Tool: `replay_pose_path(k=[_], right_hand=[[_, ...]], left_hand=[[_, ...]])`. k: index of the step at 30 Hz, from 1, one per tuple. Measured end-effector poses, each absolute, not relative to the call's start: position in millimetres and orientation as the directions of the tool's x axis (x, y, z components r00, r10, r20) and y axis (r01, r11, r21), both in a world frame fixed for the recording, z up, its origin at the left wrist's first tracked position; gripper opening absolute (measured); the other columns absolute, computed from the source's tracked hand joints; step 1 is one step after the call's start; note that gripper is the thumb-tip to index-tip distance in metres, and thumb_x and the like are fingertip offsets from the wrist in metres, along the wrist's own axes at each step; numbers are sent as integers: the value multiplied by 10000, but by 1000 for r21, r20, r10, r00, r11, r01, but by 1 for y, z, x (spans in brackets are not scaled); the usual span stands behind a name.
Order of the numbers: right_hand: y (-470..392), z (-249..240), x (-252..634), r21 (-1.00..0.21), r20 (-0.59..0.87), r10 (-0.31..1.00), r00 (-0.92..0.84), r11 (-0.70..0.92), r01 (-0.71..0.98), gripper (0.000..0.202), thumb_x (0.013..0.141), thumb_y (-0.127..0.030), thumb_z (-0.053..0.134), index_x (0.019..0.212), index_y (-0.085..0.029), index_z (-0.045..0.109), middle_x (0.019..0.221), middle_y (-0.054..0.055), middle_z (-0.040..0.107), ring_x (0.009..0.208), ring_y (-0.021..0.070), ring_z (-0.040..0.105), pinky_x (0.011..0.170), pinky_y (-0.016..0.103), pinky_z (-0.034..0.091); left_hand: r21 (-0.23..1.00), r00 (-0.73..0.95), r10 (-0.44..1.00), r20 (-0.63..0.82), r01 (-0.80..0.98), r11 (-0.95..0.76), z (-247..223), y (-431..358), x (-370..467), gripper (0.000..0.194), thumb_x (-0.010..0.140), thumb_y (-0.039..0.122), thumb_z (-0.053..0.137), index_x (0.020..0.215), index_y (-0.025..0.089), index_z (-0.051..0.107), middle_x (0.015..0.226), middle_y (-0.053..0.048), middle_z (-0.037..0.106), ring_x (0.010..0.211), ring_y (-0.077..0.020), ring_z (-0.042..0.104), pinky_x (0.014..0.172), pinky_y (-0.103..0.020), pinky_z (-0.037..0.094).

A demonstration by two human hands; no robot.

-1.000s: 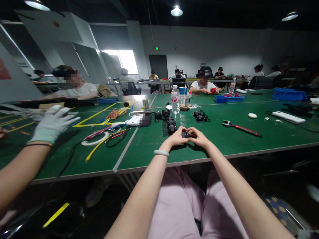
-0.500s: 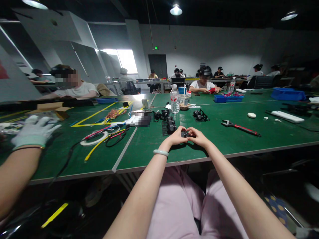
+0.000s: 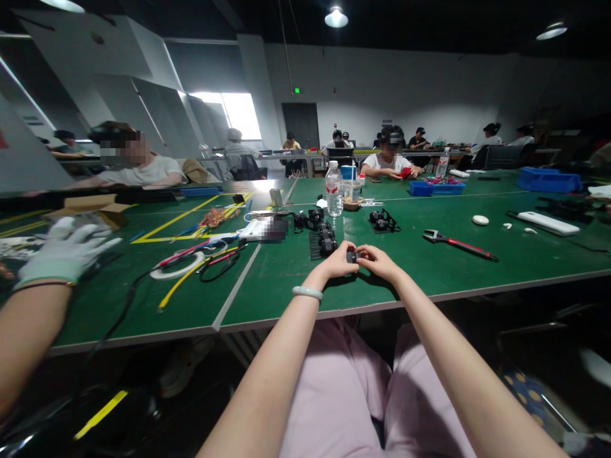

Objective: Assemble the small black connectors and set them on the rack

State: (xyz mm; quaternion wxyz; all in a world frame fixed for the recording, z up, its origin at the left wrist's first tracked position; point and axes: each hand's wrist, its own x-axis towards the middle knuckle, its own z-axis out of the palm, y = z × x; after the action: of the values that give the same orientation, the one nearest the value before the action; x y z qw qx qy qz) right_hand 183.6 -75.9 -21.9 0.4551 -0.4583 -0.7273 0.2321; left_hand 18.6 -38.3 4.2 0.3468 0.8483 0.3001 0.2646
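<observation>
Close to the front edge of the green table, my left hand (image 3: 338, 262) is closed around a small black part (image 3: 352, 257). My right hand (image 3: 377, 261) meets it from the other side, fingertips pinched at the part's right end. What kind of part it is cannot be made out, since fingers cover most of it. Just beyond my left hand lies a group of black block-like parts (image 3: 327, 238), beside a black comb-like strip (image 3: 316, 245). More black parts with a cable (image 3: 382, 221) rest farther back, to the right.
An adjustable wrench (image 3: 461, 245) with red handles lies to the right, near a white power bank (image 3: 548, 222). A water bottle (image 3: 334, 191) stands ahead. Cables and a white ring (image 3: 177, 266) spread out at left, beside a co-worker's gloved hand (image 3: 67, 251).
The right fingertips have shifted very slightly at the black part; both hands stay in place. The co-worker's gloved hand has moved a little, and the whole view has shifted slightly.
</observation>
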Motion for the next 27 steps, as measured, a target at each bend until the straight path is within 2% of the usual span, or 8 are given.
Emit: replay_pose_path(k=[9, 27], right_hand=[[-72, -24, 186, -745, 446, 880, -161, 465, 478, 289, 715, -336, 535, 961, -193, 585, 748, -2, 514, 685, 126, 467, 662, 264, 384], [-73, -24, 185, -731, 439, 884, -162, 456, 507, 284, 738, -358, 514, 951, -191, 601, 807, 19, 547, 720, 135, 486, 688, 279, 384]], left_hand=[[754, 670, 710, 216, 348, -557, 7, -41, 19, 455, 566, 173, 580, 968, 174, 369, 792, 21, 425, 617, -80, 441, 548, -206, 399], [735, 659, 721, 214, 378, -563, 9, -45, 17, 471, 567, 171, 573, 998, 166, 382, 802, 20, 436, 629, -87, 454, 527, -201, 397]])
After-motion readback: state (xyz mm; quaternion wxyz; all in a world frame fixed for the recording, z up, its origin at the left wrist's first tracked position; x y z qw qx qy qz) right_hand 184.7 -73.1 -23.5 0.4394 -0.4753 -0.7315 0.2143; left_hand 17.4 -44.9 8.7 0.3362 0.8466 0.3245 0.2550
